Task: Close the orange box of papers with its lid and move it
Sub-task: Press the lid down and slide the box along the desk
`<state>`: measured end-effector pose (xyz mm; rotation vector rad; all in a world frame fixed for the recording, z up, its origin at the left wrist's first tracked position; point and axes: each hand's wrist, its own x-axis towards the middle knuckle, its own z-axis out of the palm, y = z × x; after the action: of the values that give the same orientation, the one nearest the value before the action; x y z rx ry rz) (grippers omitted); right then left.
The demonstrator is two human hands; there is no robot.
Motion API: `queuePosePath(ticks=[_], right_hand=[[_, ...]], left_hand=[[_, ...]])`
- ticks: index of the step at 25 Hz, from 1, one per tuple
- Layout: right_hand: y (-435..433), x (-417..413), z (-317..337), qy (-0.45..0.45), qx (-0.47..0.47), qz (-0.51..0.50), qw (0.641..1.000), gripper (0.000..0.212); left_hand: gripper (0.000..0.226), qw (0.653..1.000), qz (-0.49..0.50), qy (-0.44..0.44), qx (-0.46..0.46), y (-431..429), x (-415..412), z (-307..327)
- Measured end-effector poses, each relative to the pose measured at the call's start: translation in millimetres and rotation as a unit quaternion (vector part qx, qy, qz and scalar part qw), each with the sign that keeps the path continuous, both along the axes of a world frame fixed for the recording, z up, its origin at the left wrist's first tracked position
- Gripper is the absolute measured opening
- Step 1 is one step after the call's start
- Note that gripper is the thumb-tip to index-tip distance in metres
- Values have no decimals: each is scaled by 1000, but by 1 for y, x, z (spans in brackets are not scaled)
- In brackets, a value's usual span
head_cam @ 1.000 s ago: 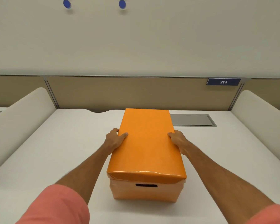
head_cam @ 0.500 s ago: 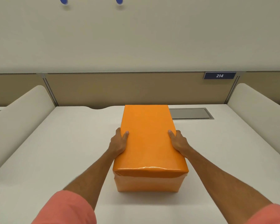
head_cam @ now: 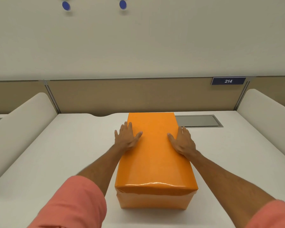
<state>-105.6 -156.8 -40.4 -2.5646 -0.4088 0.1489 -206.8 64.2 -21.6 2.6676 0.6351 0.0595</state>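
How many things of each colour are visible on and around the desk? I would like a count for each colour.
Orange: 2, the box and its lid
Blue: 3, two wall dots and the 214 sign
Grey: 1, the desk's cable flap
Total: 6

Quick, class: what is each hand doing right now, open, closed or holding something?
Left hand: open, fingers spread, flat on the lid's left edge.
Right hand: open, flat on its right edge.

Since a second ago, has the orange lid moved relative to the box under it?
Yes. The orange lid has dropped onto the orange box: the dark handle slot on the box's near face, exposed before, is now covered by the lid's front edge.
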Motion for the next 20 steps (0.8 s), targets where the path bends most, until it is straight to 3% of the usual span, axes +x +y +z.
queuePosePath(ticks=[3,8,20], right_hand=[[13,15,4,-36,-32,47,998,82],[29,25,1,-12,-91,76,993,90],[28,21,3,1,-98,73,992,91]], left_hand=[[89,1000,-10,26,6,4,12,-6],[82,1000,0,21,11,1,22,-16],[81,999,12,-16,28,-2,21,-22]])
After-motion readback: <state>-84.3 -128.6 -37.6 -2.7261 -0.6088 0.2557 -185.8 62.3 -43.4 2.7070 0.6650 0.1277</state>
